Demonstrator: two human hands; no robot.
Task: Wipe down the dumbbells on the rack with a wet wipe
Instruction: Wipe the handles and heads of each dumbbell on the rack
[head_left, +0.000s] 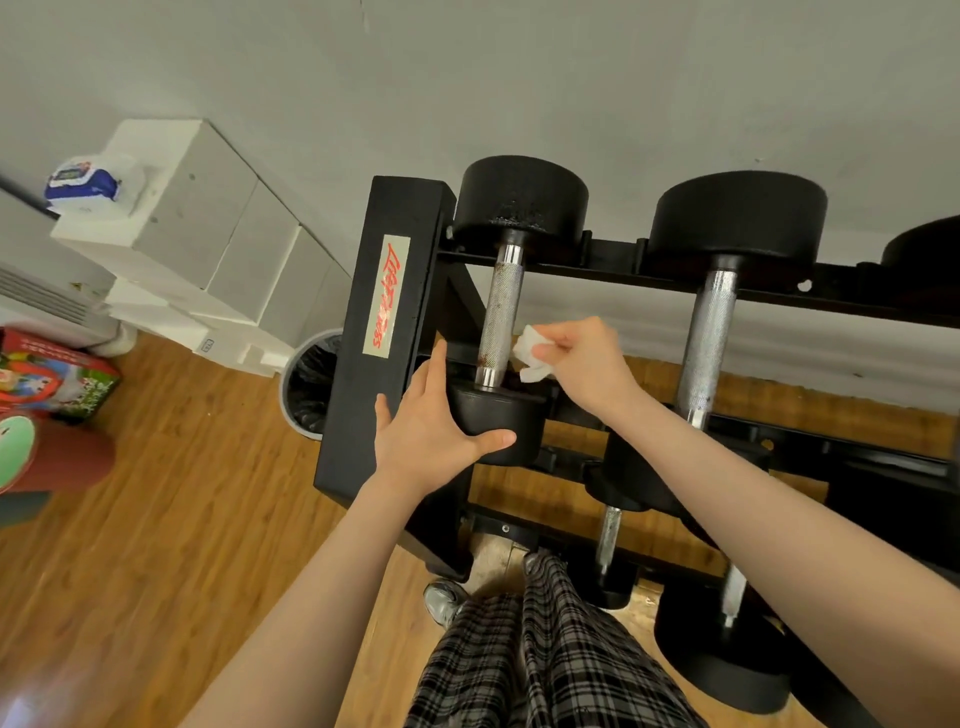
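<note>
A black dumbbell with a knurled, slightly rusty steel handle lies on the top tier of the black rack, at its left end. My left hand cups the dumbbell's near head, thumb across its front. My right hand pinches a crumpled white wet wipe right beside the handle's lower end. A bigger dumbbell rests to the right on the same tier.
More dumbbells sit on the lower tiers. A lined bin stands left of the rack on the wooden floor. White foam blocks carry a wipes packet. Coloured boxes lie far left.
</note>
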